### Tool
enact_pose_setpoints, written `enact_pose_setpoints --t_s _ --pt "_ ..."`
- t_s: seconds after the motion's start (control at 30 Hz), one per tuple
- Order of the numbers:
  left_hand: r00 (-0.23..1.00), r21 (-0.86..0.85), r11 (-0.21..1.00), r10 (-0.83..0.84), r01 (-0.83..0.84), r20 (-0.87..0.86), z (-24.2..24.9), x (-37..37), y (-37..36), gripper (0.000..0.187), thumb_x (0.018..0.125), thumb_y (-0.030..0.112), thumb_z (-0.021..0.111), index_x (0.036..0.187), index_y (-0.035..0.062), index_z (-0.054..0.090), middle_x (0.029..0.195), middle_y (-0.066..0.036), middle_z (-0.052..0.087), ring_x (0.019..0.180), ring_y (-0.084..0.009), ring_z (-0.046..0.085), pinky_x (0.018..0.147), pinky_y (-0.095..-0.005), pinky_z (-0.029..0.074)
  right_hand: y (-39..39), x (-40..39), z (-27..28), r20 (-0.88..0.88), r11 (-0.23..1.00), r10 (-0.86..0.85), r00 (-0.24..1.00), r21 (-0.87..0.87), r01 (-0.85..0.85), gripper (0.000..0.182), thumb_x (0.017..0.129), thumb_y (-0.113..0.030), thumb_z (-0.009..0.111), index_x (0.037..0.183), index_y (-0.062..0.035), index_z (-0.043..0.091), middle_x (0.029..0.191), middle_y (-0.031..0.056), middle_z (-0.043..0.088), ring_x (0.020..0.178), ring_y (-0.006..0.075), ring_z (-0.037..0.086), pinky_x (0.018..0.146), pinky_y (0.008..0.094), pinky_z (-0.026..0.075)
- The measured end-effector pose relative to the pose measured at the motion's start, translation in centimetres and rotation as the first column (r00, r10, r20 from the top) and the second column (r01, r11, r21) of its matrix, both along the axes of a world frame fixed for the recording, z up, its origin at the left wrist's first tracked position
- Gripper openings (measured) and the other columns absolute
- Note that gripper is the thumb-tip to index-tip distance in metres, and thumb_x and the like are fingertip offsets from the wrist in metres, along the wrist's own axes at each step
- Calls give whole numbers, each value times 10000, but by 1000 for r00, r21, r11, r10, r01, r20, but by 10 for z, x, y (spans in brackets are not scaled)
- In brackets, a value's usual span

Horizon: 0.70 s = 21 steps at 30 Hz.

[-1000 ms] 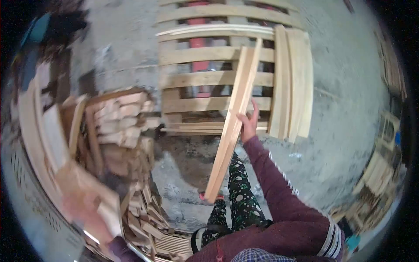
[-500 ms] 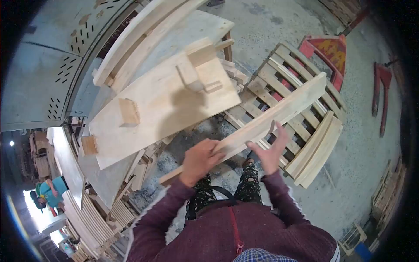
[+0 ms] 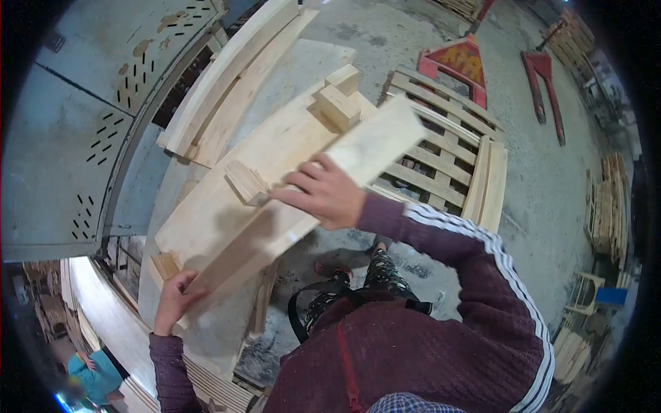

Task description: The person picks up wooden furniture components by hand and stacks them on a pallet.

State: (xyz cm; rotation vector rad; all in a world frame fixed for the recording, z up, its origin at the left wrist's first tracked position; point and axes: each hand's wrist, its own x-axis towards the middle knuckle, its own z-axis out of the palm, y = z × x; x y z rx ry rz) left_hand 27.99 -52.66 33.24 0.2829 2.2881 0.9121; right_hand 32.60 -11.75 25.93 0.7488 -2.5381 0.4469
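Observation:
A long pale wooden board [image 3: 375,148] slants over a wide panel [image 3: 206,206] that has wooden blocks fixed on it. My left hand [image 3: 180,296] is closed round the board's lower left end. Farther up, my right hand [image 3: 330,193] grips the board with its fingers over the upper edge. One block [image 3: 246,183] stands just beyond the right fingertips, and a second block [image 3: 339,107] sits higher on the panel. A small block [image 3: 165,265] lies near my left hand. The board hides the panel's near edge.
Curved wooden pieces [image 3: 231,76] rest behind the panel. A slatted pallet [image 3: 441,162] carries more curved strips [image 3: 490,179]. Red pallet trucks [image 3: 458,62] stand on the concrete floor. A metal cabinet [image 3: 76,124] is at left. A person [image 3: 96,375] works at lower left.
The board has moved left from over the pallet to over the panel. My left hand shifted to its lower end. My right hand, open beside the board before, now grips it.

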Motion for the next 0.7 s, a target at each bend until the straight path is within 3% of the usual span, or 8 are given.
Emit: enact_pose_setpoints --t_s 0.23,0.33,0.4,0.47,0.53,0.57,0.63,0.7 --pt "988 150 976 157 -156 9 -17 -36 -50 410 777 21 731 1165 6 601 1008 -36 675 903 -130 630 843 -263 486 -60 -74 -27 154 996 63 986 55 -73 916 440 -280 834 1282 -211 482 1046 28 536 984 225 520 850 413 369" --pt "971 17 1000 7 -3 -238 -22 -37 -63 449 785 69 744 1197 6 578 1091 -63 653 1018 -168 601 927 -301 458 -61 -91 -29 188 985 57 981 148 -85 908 472 -369 870 1277 -224 477 1039 42 557 1023 231 534 836 445 359" --pt "748 -307 952 -211 11 -629 -31 -37 -103 476 795 111 748 1226 12 573 1249 -109 589 1217 -199 498 1050 -345 367 -56 -97 -32 187 982 23 982 179 -57 938 459 -354 868 1294 -229 458 1050 30 549 1014 224 527 833 440 357" --pt "787 -337 935 -124 -112 -605 -52 -34 -161 522 863 194 701 1324 33 516 1392 -136 482 1330 -220 390 1109 -379 285 -49 -101 -31 186 978 1 983 206 -40 969 447 -340 865 1310 -233 438 1060 18 542 1005 217 520 831 435 354" --pt "661 197 824 548 -531 -513 -80 -25 -203 567 947 302 602 1409 29 418 1414 -138 452 1302 -230 420 1086 -387 317 -42 -106 -29 297 972 -1 955 224 -69 988 438 -371 869 1313 -228 433 1062 17 543 1016 218 521 821 426 343" --pt "662 196 825 547 -530 -513 -86 -22 -208 567 947 302 602 1409 29 418 1414 -138 452 1302 -230 420 1086 -387 317 -41 -108 -30 298 973 -1 955 222 -68 988 438 -371 869 1313 -228 433 1062 17 543 1016 218 521 821 426 343" --pt "668 456 619 741 -639 -71 -96 -14 -214 625 991 407 503 1451 16 343 1436 -138 425 1298 -229 424 1078 -384 326 -41 -109 -32 300 974 29 953 207 -95 997 432 -391 869 1313 -223 434 1076 15 547 1030 214 520 816 414 336" --pt "684 526 569 729 -632 35 -114 -17 -211 624 995 412 491 1447 8 345 1437 -133 426 1305 -219 420 1080 -371 326 -42 -110 -33 309 973 30 951 209 -98 995 435 -390 868 1315 -222 434 1085 13 549 1034 213 519 820 413 337"
